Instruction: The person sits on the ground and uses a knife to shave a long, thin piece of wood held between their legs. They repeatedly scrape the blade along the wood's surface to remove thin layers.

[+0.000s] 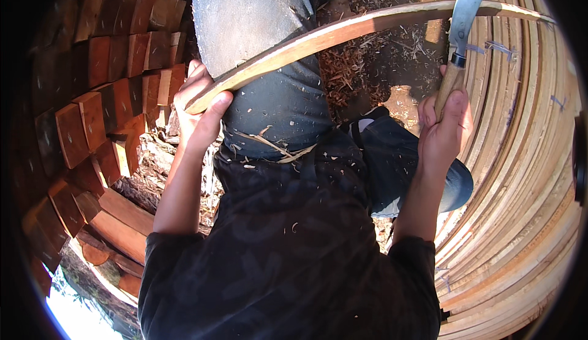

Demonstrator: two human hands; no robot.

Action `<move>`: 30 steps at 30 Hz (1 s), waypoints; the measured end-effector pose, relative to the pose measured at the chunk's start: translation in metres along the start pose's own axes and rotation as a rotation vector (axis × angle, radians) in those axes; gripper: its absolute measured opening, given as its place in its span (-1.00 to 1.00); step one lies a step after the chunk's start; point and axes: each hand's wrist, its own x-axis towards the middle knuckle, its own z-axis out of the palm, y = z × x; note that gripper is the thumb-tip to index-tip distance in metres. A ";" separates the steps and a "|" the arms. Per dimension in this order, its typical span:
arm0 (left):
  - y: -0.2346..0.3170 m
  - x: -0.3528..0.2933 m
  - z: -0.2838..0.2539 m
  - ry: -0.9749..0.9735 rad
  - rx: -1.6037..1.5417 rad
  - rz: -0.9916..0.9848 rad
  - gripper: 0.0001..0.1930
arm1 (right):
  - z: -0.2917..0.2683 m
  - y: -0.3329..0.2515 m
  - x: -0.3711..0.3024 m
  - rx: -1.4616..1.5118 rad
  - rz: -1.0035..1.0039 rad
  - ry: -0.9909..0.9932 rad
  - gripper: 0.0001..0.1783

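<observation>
A long wooden strip (324, 36) lies across my raised thigh and runs to the upper right. My left hand (199, 95) grips its near end, thumb on one side and fingers behind. In my right hand (446, 116) is a billhook (468, 12), held by its wooden handle (450, 86) with the fingers wrapped round it. Its curved grey blade points up and overlaps the strip's far part. I cannot tell whether the blade touches the strip. Thin pale shavings (275, 146) rest on my lap.
Stacked reddish wood blocks (92, 119) form a wall on the left. Long pale wooden strips (502, 175) are piled along the right side. Wood shavings (349, 74) litter the ground beyond my legs. Dark jeans (269, 101) cover my legs.
</observation>
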 end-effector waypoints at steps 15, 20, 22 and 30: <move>0.001 0.000 -0.003 -0.015 0.034 0.015 -0.66 | -0.004 0.011 0.001 -0.004 0.035 -0.147 -0.59; 0.000 0.000 -0.002 -0.005 -0.003 0.011 -0.65 | -0.007 0.006 -0.011 -0.314 0.002 -0.264 -0.60; 0.003 -0.001 -0.004 -0.020 0.027 0.021 -0.65 | -0.011 0.010 -0.010 -0.144 0.016 -0.171 -0.59; -0.003 -0.001 -0.004 -0.011 0.002 0.021 -0.68 | -0.011 0.005 -0.014 -0.351 -0.019 -0.208 -0.58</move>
